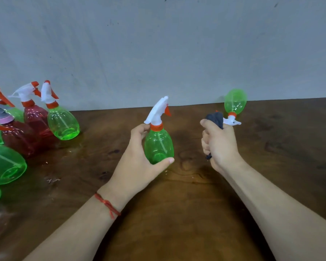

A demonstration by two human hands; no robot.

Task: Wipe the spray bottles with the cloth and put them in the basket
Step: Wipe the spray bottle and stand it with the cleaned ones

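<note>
Lit softly and evenly, moderately bright, with only faint, blurred shadows on the table [196,213] beneath the bottles [63,123] at left. Glints off shiny patches of the dark wood and off the clear green plastic. Bends at the edges, wide-angle style, bowing the table's far edge against the grey wall [177,44]. Smears to soft blur towards the lower left corner.

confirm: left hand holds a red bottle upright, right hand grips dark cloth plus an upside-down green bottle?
Head view: the left hand holds a green bottle upright, not red; the right hand grips dark cloth and an upside-down green bottle.
</note>
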